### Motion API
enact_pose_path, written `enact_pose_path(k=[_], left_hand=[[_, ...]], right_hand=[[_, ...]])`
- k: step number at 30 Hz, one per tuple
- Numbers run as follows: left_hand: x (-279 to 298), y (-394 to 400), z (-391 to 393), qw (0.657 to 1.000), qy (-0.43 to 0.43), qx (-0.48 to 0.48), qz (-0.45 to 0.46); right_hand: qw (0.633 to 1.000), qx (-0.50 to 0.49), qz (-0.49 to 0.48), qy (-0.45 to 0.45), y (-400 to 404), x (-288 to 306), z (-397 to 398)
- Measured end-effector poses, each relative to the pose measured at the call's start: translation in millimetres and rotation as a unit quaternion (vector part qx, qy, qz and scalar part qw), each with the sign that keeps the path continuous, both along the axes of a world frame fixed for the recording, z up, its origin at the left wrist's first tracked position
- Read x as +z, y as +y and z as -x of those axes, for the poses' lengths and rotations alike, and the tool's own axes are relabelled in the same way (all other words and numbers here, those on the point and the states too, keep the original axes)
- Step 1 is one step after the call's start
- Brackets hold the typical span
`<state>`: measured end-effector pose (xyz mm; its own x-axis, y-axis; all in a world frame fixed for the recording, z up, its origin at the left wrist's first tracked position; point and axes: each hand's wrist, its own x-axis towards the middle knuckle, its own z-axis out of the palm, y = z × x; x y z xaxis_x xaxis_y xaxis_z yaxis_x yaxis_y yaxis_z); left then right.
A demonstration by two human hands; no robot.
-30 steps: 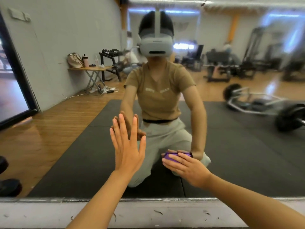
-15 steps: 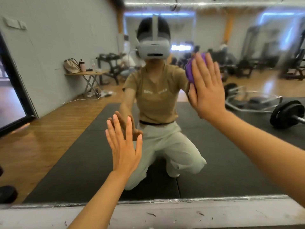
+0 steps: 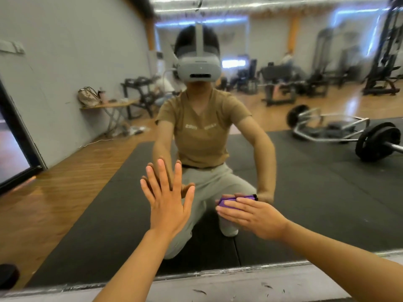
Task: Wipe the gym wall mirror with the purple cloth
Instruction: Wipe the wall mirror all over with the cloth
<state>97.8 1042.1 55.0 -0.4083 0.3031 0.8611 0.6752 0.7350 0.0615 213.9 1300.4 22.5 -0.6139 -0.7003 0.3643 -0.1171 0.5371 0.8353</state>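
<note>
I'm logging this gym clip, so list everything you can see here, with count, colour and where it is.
mirror: one, wall-mounted, fills most of the view
purple cloth: one, purple, folded, pressed to the lower glass under the right hand
ledge: one, white and scuffed, below the mirror

Seen in the reflection:
floor mat: black, on the wooden floor
barbell: one, black plates, on the mat at right
folding table: one, wooden top, by the grey wall at left
bag: one, beige, on the table
gym machines: several, dark, blurred, at the back

left hand: flat on the glass, fingers spread
right hand: flat over the cloth, fingers straight
</note>
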Motion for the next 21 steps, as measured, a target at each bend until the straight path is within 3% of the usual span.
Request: enact_pose_path(k=[4, 7, 9, 11, 13, 16, 18, 21], left_hand=[[0, 1, 2, 1.000, 0.010, 0.003, -0.004], [0, 1, 1, 1.000, 0.006, -0.001, -0.007], [0, 1, 1, 1.000, 0.005, -0.001, -0.005], [1, 0, 0, 1.000, 0.000, -0.006, -0.001], [2, -2, 1, 1.000, -0.010, -0.017, -0.002], [3, -5, 1, 0.999, -0.026, -0.022, -0.003], [3, -6, 0, 1.000, -0.026, -0.014, 0.003], [4, -8, -1, 0.999, -0.031, -0.013, 0.007]], right_hand=[[0.983, 0.057, 0.135, 0.114, -22, 116, 20], [0.935, 0.067, 0.270, 0.221, -36, 198, 29], [0.899, 0.063, 0.338, 0.271, -46, 214, 35], [0.891, 0.073, 0.361, 0.264, -59, 199, 40], [0.931, 0.089, 0.298, 0.192, -70, 163, 45], [0.994, 0.062, 0.075, 0.059, -66, 88, 47], [0.999, 0.027, -0.036, 0.009, -51, 46, 41], [0.996, 0.015, -0.089, -0.019, -34, 30, 29]])
